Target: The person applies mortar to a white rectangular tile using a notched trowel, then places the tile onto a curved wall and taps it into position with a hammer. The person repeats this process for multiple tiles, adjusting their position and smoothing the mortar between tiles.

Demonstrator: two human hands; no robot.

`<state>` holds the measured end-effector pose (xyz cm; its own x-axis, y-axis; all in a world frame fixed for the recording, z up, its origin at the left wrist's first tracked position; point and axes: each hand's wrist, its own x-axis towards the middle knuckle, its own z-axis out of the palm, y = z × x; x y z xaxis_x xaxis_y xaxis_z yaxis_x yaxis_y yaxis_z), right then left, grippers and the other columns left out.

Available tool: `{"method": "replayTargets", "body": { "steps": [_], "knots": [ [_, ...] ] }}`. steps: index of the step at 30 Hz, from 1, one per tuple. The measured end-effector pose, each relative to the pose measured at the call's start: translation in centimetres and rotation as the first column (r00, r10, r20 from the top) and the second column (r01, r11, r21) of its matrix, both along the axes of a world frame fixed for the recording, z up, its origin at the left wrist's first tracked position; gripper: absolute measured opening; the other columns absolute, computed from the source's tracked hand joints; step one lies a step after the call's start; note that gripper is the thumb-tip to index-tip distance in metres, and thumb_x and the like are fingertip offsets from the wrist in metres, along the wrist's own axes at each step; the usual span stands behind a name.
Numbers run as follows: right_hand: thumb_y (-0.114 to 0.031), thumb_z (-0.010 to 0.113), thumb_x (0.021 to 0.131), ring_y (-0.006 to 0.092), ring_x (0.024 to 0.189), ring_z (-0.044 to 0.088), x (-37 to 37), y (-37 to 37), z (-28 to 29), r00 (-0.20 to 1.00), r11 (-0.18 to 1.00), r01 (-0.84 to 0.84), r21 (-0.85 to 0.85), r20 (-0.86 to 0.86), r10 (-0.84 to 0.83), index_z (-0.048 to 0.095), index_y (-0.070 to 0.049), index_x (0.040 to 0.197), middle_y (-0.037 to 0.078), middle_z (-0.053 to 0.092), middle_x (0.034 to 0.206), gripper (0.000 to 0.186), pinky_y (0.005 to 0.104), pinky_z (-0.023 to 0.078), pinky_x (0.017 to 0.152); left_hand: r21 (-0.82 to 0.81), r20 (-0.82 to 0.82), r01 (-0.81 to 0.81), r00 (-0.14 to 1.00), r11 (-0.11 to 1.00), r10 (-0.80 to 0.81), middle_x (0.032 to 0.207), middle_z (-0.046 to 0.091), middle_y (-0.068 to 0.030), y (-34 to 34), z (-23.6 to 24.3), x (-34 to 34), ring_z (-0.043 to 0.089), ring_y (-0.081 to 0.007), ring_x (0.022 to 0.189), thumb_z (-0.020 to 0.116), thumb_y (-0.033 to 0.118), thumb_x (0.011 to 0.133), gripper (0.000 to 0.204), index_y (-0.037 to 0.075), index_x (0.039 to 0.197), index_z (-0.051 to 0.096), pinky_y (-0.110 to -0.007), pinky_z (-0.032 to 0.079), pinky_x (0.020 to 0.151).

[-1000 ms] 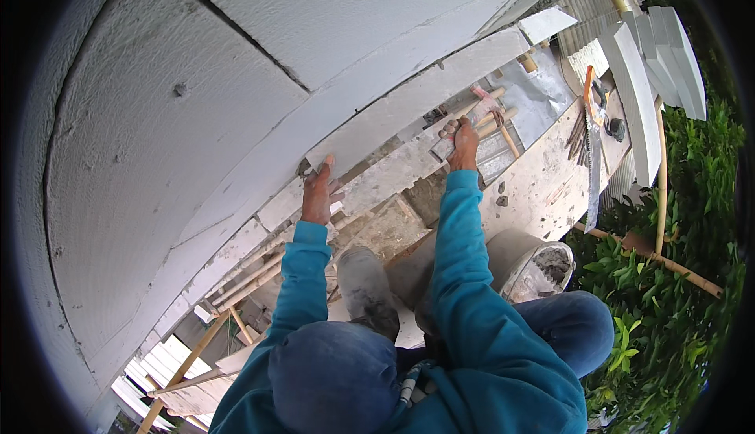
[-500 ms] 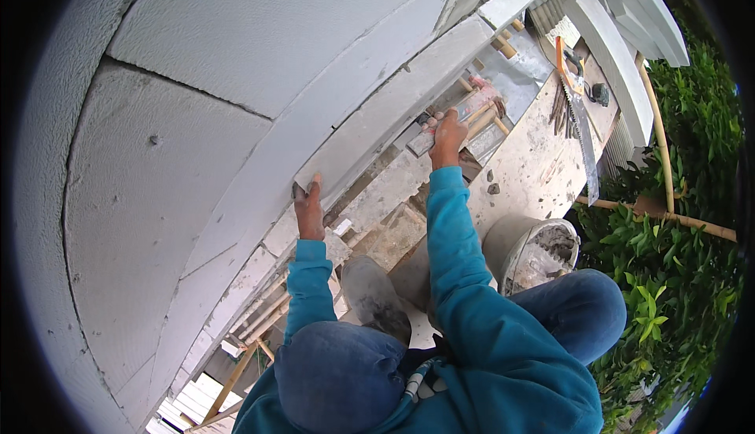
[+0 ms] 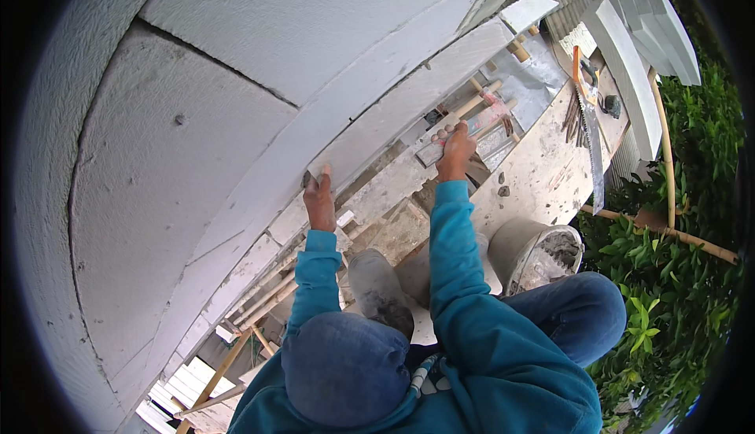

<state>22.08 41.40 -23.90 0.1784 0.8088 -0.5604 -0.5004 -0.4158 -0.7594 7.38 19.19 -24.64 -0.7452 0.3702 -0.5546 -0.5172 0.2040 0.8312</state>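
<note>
My left hand (image 3: 319, 204) rests against a pale block (image 3: 370, 119) low in the white block wall (image 3: 173, 151). Its thumb and a finger stand apart, and a small dark spot shows at one tip; the other fingers are hidden. To the right, my right hand (image 3: 456, 155) is closed, its knuckles up, around a flat grey rectangular tool (image 3: 429, 153) like a plastering trowel. That tool hangs just off the wall's face, above the gap beside the planks, with its handle covered by my fingers.
A bucket of grey mortar (image 3: 543, 257) stands by my right knee. On a spattered board (image 3: 543, 166) lies a handsaw (image 3: 590, 119) with an orange handle. Several white blocks (image 3: 625, 72) stand at the upper right. Bamboo poles (image 3: 668, 151) and leafy plants border the right side.
The whole view has shifted slightly, so the wall and the saw appear further right. Both hands keep about the same places at the wall, and the right hand still grips the flat tool.
</note>
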Motion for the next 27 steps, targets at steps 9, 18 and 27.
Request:
{"method": "replayTargets", "body": {
  "steps": [9,18,27],
  "knots": [
    [-0.016,0.046,0.094,0.0181,0.050,0.048,0.2,-0.7,-0.3,0.999,0.999,-0.038,-0.033,-0.038,0.037,0.040,-0.008,0.097,0.006,0.048,0.066,0.010,0.0352,0.044,0.043,-0.055,0.024,0.155,0.988,0.986,-0.154,0.122,0.051,-0.0068,-1.2,-1.4,-0.7,0.047,-0.0192,0.117,0.060,0.044,0.090,0.061,0.002,0.133,0.046,-0.050,0.035,0.105],
    [-0.015,0.044,0.095,0.0169,0.051,0.049,-1.6,-0.6,-2.0,0.969,0.970,-0.221,-0.105,-0.137,0.205,0.040,-0.004,0.098,0.006,0.049,0.067,0.012,0.0348,0.045,0.043,-0.065,-0.007,0.098,0.995,0.993,-0.099,0.112,0.054,-0.0038,-0.4,-1.1,-0.5,0.050,-0.0146,0.104,0.062,0.041,0.090,0.056,0.000,0.126,0.052,-0.041,0.039,0.092],
    [-0.014,0.043,0.095,0.0160,0.051,0.049,-0.6,-1.8,-1.4,0.971,0.991,-0.050,-0.120,-0.240,0.020,0.042,-0.004,0.097,0.005,0.050,0.068,0.010,0.0337,0.045,0.044,0.004,-0.015,0.072,0.997,0.997,-0.071,0.118,0.056,-0.0060,-0.7,-1.2,-1.0,0.053,-0.0162,0.106,0.061,0.041,0.090,0.056,0.001,0.129,0.051,-0.041,0.041,0.094]
  ]
}}
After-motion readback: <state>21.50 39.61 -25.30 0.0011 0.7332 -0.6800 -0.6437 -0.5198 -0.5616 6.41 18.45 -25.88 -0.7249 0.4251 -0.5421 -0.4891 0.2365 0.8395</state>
